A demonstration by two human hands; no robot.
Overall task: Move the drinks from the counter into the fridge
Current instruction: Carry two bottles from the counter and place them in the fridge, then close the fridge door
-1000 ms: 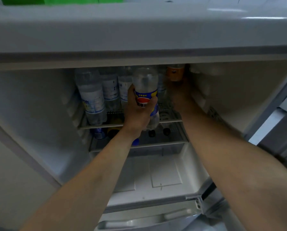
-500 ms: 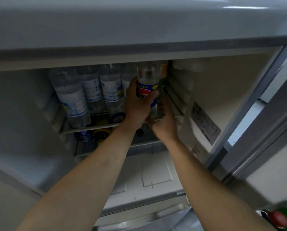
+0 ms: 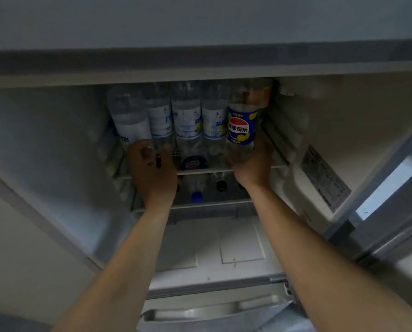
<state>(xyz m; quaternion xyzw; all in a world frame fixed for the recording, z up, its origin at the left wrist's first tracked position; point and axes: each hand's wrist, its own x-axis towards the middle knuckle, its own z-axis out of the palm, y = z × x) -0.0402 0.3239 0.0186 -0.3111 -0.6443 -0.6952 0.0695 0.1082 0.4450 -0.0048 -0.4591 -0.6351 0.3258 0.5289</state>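
Left hand: the left hand [image 3: 153,172] reaches into the open white fridge [image 3: 56,144] and rests at the front edge of the wire shelf [image 3: 200,171], below the clear water bottles; its fingers [image 3: 150,153] curl loosely upward, slightly spread, against the base of the second clear water bottle with a white and blue label [image 3: 160,121]. Whether they truly grip it, I cannot tell.
Right hand: the right hand [image 3: 253,164] cups the bottom of the clear Pepsi bottle with a blue and yellow label [image 3: 242,121], fingers wrapped round its lower part, at the right end of the wire shelf.
Task's thing: the Pepsi bottle stands upright on the wire shelf, last in the row, just beside the fourth water bottle [image 3: 214,121] and in front of an orange-labelled bottle [image 3: 262,94].
Change: half a second ago the left hand held the Pepsi bottle by its label; now it has let go and moved left along the shelf, and the right hand alone holds the bottle.
Writing: the Pepsi label carries the red, white and blue globe with Chinese characters 百事可乐. The water labels' print is too blurred to read.
Below the wire shelf: a blue bottle cap [image 3: 197,197] and dark caps [image 3: 221,186] on the lower shelf.
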